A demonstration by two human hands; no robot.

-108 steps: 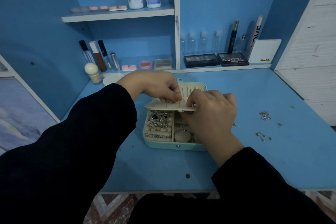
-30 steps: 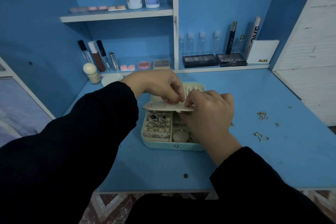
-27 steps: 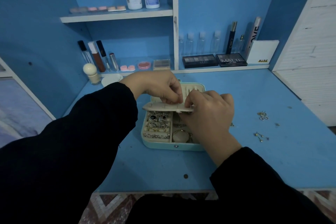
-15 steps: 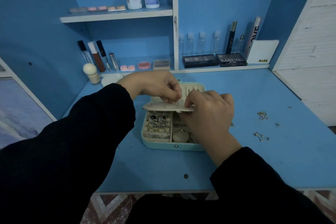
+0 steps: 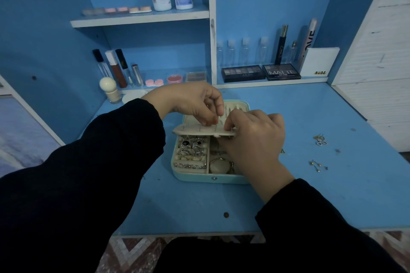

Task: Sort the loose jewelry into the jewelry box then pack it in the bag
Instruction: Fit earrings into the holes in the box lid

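Left hand (image 5: 190, 102) fingers pinched just above box (image 5: 199, 178) flap (image 5: 195, 132), item too small to tell. Right hand (image 5: 255, 139) fingers grip flap edge. Earrings (image 5: 319, 139) right of fingers on bench (image 5: 310, 195).

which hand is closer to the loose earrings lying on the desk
Right. The right hand sits over the jewelry box, on the side facing the loose earrings, apart from them. The left hand is beyond it, over the box's back left, farther from them.
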